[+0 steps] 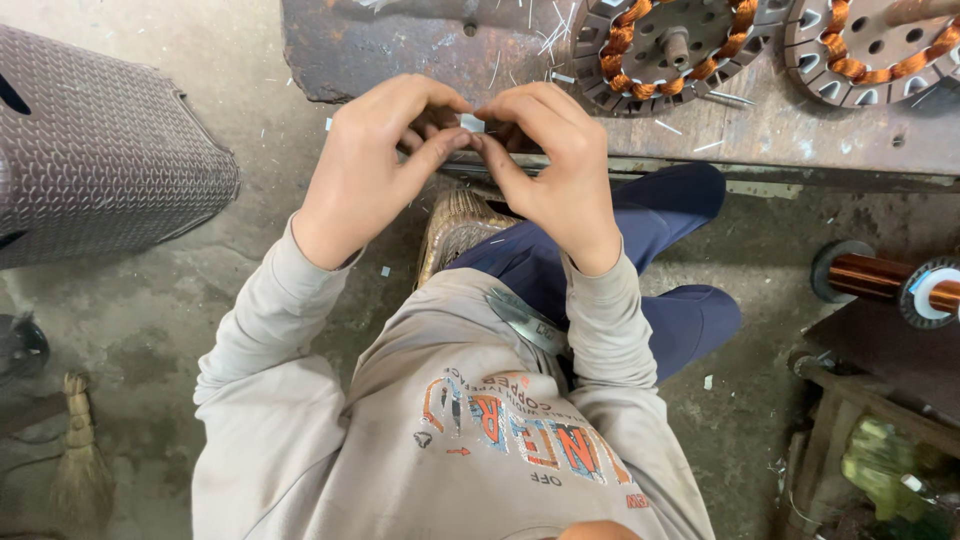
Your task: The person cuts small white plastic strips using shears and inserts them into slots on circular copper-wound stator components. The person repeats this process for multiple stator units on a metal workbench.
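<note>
**Small pale strip pinched between both hands at worktop edge**

Left hand [372, 165] and right hand [556, 165] meet fingertip to fingertip just in front of the worktop [400, 50] edge. Both are curled nearly closed, thumbs and forefingers pinching a small pale strip [472, 123], probably insulating paper; most of it is hidden by the fingers.

Handling, judged: very light, thin, flexible, easily creased or dropped. Best held by its two ends with fingertip pressure only, as the hands do here.

Surroundings: wound stator [668, 48] with copper coils on the worktop beyond the right hand; second stator [868, 45] at the frame's right. Pale offcuts litter the worktop. Copper wire spool [885, 278] at right, metal tool [525, 318] on the lap.
</note>
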